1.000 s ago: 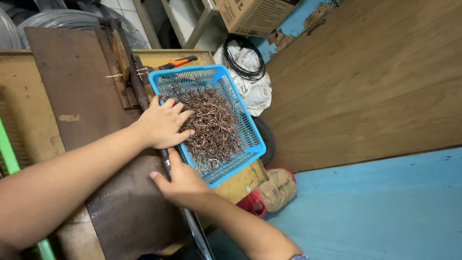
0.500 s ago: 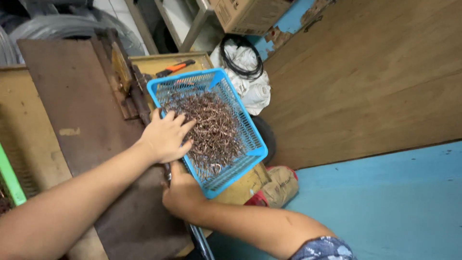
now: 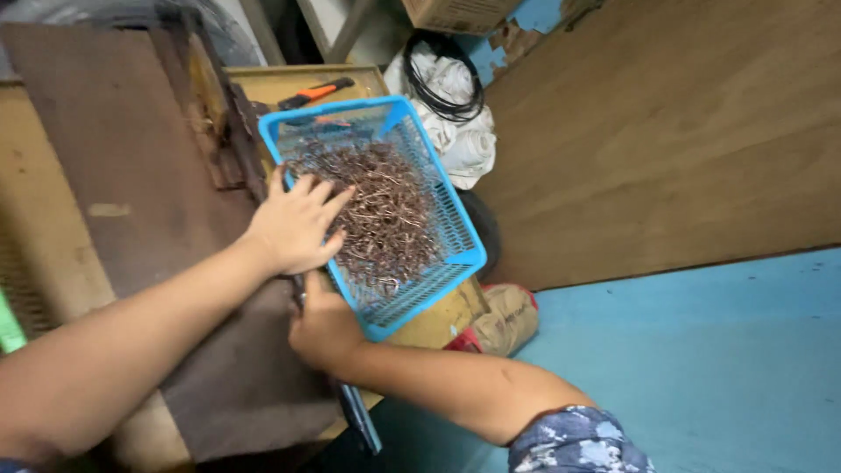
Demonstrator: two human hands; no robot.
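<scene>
- Blue plastic mesh basket [image 3: 455, 229], filled with a tangled heap of thin brown metal bits [image 3: 385, 210], sits tilted on the yellowish wooden bench top [image 3: 289, 83], its near corner jutting past the bench edge.
- Dark brown flat board [image 3: 114, 175] lies at the far left, beside the basket.
- Left hand [image 3: 293, 226] lies at the basket's near-left rim, fingers spread open and flat, tips resting on the heap; it grips nothing.
- Right hand [image 3: 326, 328] sits below the basket's near edge, fingers curled closed around a slim dark bar [image 3: 359, 420] at the board's edge; what exactly it grips I cannot tell.
- Orange-handled tool [image 3: 315, 90] lies behind the basket.
- White cloth bundle with a black coiled cable [image 3: 451, 96] sits to the right, by the brown plywood wall [image 3: 666, 140].
- Risk: the overhanging basket could tip toward the blue floor [image 3: 701, 368] if pressed on its near corner, spilling the bits; sharp ends could prick the flat fingers.
</scene>
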